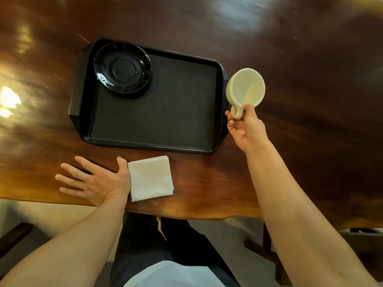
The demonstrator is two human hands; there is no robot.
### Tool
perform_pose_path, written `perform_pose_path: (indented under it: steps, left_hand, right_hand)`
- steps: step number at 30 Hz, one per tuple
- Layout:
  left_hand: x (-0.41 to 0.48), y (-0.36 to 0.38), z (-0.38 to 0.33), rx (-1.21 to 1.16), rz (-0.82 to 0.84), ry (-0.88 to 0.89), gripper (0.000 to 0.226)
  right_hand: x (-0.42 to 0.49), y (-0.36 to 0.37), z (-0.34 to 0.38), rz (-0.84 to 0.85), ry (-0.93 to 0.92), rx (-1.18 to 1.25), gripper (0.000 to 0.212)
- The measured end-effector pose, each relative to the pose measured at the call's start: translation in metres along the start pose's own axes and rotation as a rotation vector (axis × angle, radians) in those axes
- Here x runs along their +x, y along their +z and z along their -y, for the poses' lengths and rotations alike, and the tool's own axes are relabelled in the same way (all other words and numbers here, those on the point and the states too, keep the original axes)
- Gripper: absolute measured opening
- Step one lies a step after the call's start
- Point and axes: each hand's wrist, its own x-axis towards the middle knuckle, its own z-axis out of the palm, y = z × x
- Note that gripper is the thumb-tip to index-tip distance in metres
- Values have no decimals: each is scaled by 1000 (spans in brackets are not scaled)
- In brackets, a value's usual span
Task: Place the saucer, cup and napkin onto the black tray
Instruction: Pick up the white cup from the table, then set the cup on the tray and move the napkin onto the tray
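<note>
The black tray [157, 112] lies in the middle of the wooden table. A black saucer [122, 67] rests in its far left corner. My right hand [245, 127] grips the handle of a cream cup [246, 89], which hangs above the table just off the tray's right edge, its mouth turned toward me. A folded white napkin [150, 177] lies on the table in front of the tray, near the front edge. My left hand [93, 181] lies flat on the table with fingers spread, its thumb side touching the napkin's left edge.
The dark glossy wooden table [290, 59] stretches to all sides of the tray, with bright reflections at the left. Its front edge runs just behind my left wrist. Below it are my lap and the floor.
</note>
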Motion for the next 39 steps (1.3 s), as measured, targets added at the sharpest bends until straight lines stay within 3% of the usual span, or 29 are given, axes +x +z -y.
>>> perform_pose_path:
  steps: [7,11,16,29,39]
  left_hand:
    - [0,-1,-2,13,13,-12,102]
    - [0,-1,-2,14,11,-8,103]
    - [2,2,0,15,9,-3,104]
    - [3,4,2,-12,4,4,102]
    - [3,4,1,-20,4,5,102]
  right_hand:
    - [-7,34,-18,50,74,-72,27]
    - [-8,48,-30,56,97,-102,40]
    - [-5,63,-42,70,139,-126,40]
    - [5,89,-60,45,148,-132,33]
    - [6,84,-60,118,106,-292,45]
